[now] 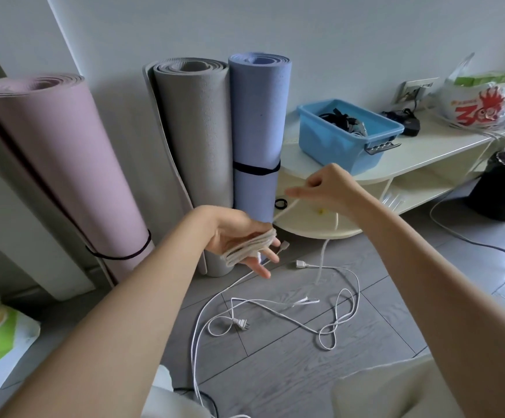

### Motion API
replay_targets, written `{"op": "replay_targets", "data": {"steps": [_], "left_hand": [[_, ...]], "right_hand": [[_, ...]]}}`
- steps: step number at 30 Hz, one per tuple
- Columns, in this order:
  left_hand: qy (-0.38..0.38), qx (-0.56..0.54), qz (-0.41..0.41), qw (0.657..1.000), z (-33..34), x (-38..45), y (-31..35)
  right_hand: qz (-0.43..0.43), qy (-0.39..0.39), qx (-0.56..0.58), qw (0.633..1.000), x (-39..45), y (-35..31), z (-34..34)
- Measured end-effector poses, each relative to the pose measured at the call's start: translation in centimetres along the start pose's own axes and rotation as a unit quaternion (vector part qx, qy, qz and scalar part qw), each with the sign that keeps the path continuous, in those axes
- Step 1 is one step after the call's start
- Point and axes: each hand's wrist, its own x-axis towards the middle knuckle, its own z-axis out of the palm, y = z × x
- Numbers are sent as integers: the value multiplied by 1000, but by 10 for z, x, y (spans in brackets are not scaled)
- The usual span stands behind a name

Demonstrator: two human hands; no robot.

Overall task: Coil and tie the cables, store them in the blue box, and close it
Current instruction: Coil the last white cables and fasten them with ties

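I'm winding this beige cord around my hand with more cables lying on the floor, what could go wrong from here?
The coil sits loosely around your left hand's straight fingers, so loops could slide off the fingertips before you tie it. The free end hanging from your right hand trails down toward the white cables tangled on the floor and might snag or drag them along. The blue box already holds dark items, so space for every coil may be tight.

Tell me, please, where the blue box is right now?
In the head view, the blue box sits open on the cream shelf, upper right, beside the blue rolled mat.
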Motion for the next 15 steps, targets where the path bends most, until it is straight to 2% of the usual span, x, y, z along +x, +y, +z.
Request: {"op": "replay_targets", "data": {"steps": [3, 5, 7, 9, 12, 15], "left_hand": [[97, -116, 44, 988, -12, 10, -5], [167, -236, 96, 952, -21, 18, -6], [206, -309, 130, 919, -27, 21, -2], [218, -397, 160, 877, -31, 21, 2], [214, -534, 213, 790, -42, 22, 3], [204, -589, 248, 741, -44, 19, 4]], "right_hand": [[5, 1, 104, 995, -2, -11, -3], [2, -26, 150, 988, -7, -19, -5], [-5, -63, 195, 979, -12, -26, -7], [-16, -104, 237, 966, -16, -28, -10], [-17, -167, 231, 958, -19, -28, -12], [5, -229, 202, 952, -22, -25, -9]]}}
